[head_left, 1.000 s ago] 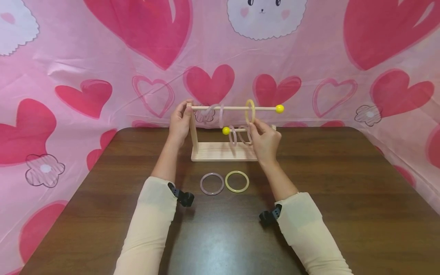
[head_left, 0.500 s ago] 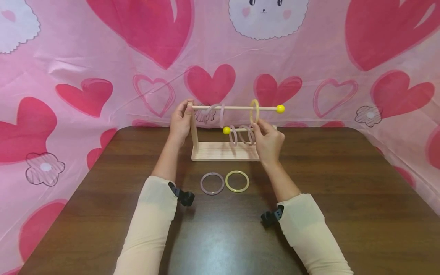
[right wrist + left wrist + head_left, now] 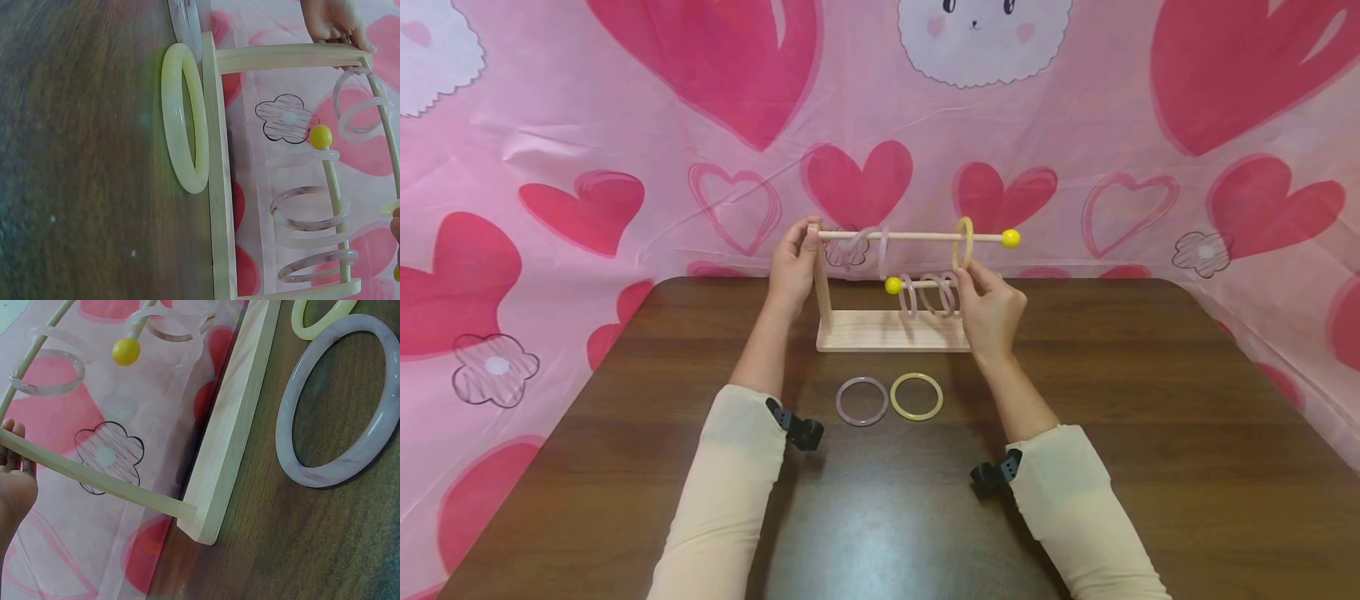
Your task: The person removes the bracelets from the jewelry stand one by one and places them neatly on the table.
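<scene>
A wooden two-armed bangle stand (image 3: 891, 335) stands on the table. Its left post top is held by my left hand (image 3: 792, 271), fingers behind and thumb in front. With thumb and forefinger, my right hand (image 3: 994, 312) pinches the bottom of a yellow bangle (image 3: 970, 252), which hangs around the upper rod (image 3: 925, 237) near its yellow end ball (image 3: 1011, 238). Further left on that rod hang pale lilac bangles (image 3: 883, 258). Several translucent bangles (image 3: 306, 223) hang on the lower rod, partly behind my right hand in the head view.
On the table before the stand lie a lilac bangle (image 3: 862, 380) and a pale yellow bangle (image 3: 917, 376), side by side. The lower rod ends in a yellow ball (image 3: 892, 286). A pink heart-print cloth (image 3: 850, 100) hangs behind the brown table (image 3: 625, 467).
My right hand has slid the yellow bangle rightward along the upper rod, closer to the end ball. The left hand stays on the post.
</scene>
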`<state>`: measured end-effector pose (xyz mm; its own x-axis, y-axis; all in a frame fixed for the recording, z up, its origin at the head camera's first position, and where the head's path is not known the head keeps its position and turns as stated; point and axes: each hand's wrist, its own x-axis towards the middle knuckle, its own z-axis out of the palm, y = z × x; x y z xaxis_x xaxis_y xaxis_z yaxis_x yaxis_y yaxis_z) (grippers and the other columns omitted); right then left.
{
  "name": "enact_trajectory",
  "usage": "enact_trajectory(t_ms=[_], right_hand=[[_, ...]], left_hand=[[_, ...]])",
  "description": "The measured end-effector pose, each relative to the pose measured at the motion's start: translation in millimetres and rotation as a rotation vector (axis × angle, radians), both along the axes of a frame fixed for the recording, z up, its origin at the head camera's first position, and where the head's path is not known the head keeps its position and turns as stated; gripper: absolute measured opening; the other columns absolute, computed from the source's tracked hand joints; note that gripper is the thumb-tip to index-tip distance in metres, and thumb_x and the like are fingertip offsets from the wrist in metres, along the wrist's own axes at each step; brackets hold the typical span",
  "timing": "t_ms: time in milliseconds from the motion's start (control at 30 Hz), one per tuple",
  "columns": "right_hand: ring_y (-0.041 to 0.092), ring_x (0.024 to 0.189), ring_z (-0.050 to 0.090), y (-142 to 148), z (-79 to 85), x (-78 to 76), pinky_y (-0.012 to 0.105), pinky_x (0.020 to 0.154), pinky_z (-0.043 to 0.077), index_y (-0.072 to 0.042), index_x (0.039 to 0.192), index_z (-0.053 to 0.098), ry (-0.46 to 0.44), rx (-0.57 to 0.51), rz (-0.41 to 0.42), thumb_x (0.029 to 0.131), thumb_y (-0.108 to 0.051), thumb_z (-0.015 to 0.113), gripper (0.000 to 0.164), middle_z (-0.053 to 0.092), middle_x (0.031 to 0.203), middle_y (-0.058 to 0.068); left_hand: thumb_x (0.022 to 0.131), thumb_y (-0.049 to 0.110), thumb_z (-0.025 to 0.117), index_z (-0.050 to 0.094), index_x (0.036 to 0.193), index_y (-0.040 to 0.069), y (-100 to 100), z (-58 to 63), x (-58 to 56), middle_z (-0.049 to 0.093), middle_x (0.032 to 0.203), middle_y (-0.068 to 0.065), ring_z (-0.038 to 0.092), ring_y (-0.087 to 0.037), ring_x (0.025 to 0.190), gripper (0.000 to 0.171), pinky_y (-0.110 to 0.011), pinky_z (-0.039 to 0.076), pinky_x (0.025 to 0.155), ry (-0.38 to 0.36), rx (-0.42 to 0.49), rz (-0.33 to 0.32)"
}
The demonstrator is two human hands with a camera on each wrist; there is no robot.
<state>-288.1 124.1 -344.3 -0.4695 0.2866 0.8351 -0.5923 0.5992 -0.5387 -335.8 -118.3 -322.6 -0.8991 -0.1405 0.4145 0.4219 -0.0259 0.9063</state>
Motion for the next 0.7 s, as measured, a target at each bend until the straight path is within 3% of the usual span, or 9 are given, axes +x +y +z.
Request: enact_trajectory(t_ms=[700], right_hand=[[0.025,0.069,0.067,6.8,0.6,0.7,0.031,0.061,0.053,0.004,0.090,0.072,-0.016,-0.030,-0.017,0.079,-0.003,0.071,0.013,0.068,0.082,0.016]], left_hand=[[0.094,0.018,0.048,0.048,0.123,-0.006,-0.3,-0.5,0.1,0.052,0.120,-0.025,0.049,-0.009,0.095,0.038,-0.026,0.040,0.085,0.013,-0.006,-0.006]])
